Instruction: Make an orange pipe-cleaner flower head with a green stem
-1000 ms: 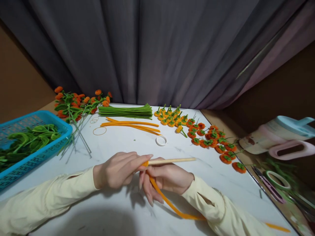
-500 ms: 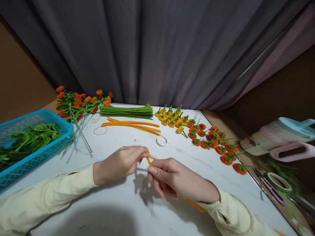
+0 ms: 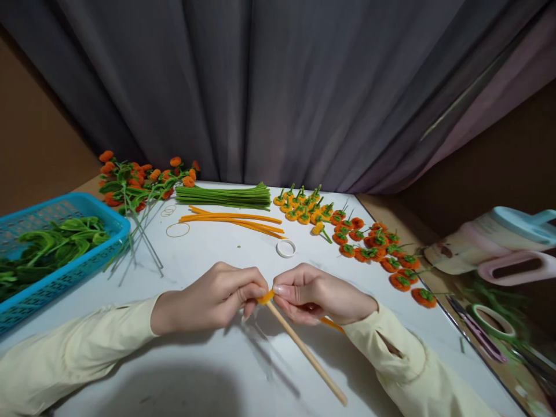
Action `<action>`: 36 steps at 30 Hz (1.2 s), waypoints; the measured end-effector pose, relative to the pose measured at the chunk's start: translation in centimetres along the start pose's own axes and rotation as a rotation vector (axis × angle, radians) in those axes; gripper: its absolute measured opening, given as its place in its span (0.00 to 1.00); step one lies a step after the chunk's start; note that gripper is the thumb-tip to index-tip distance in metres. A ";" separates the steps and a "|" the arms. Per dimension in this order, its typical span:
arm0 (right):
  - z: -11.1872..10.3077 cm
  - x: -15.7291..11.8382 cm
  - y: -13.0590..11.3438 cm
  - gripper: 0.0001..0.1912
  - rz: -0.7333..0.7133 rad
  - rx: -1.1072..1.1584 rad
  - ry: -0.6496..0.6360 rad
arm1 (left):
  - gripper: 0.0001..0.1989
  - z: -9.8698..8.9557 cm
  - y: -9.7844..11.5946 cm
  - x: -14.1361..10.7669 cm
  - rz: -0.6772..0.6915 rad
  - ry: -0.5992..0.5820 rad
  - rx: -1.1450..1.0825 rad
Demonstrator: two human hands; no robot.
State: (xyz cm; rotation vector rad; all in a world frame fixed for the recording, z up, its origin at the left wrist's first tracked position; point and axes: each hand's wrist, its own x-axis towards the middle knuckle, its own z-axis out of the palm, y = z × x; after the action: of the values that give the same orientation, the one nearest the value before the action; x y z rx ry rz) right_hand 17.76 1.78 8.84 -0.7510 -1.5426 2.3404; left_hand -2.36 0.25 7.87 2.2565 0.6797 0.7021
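Between my hands a short stretch of orange pipe cleaner [image 3: 266,297] lies around or against the upper end of a thin wooden stick [image 3: 308,356]. My left hand [image 3: 212,298] is closed, thumb and fingers pinching the pipe cleaner at the stick's tip. Just to the right, my right hand [image 3: 319,295] is closed on the same pipe cleaner, whose tail shows again below the wrist. The stick slants down to the right, its lower end free. Whether the left fingers also grip the stick is hidden.
Beyond my hands are orange pipe cleaners [image 3: 234,219], a white tape ring [image 3: 280,255], a green pipe cleaner bundle [image 3: 221,198] and rows of yellow [image 3: 304,219] and orange flower heads [image 3: 399,281]. A blue basket [image 3: 124,226] stands left; a tumbler [image 3: 460,237] and scissors [image 3: 484,337] lie right.
The right hand has shifted slightly up and right, letting the stick out of its palm. The stick now slants down below both hands, which have drawn close around its tip.
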 end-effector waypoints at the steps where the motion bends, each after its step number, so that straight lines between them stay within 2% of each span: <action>1: -0.1 0.0 0.0 0.16 -0.007 -0.011 0.000 | 0.11 0.0 0.1 0.0 -0.017 0.004 -0.022; 9: -0.3 -0.1 0.2 0.17 -0.047 -0.070 -0.029 | 0.05 0.2 0.3 -0.2 -0.149 -0.023 -0.182; 14: -0.4 0.2 0.2 0.20 -0.073 -0.070 -0.090 | 0.08 0.4 0.5 -0.3 -0.167 -0.060 -0.389; 18: -0.3 0.4 0.4 0.20 -0.110 -0.142 -0.076 | 0.12 0.8 0.0 -0.6 -0.221 -0.020 -0.607; 21: -0.2 0.8 0.9 0.20 -0.149 -0.142 -0.019 | 0.12 1.0 -0.5 -0.7 -0.202 0.065 -0.642; 25: 0.3 1.8 2.1 0.21 -0.215 -0.014 -0.005 | 0.12 0.9 -0.9 -0.6 -0.102 0.203 -0.449; 28: 0.9 2.5 3.1 0.21 -0.181 0.043 -0.043 | 0.12 0.8 -1.1 -0.6 0.027 0.274 -0.180; 33: 2.2 2.8 4.0 0.22 -0.160 0.091 0.007 | 0.17 0.8 -1.7 -0.6 0.259 0.397 0.209; 36: 2.6 2.4 3.7 0.21 -0.123 0.024 0.050 | 0.19 0.8 -2.7 -0.5 0.302 0.397 0.376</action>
State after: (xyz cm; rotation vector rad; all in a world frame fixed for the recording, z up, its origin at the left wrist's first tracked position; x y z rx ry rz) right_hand 14.67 -0.70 5.62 -0.6833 -1.4925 2.2305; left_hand -2.93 1.28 5.29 2.6245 0.7068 1.2847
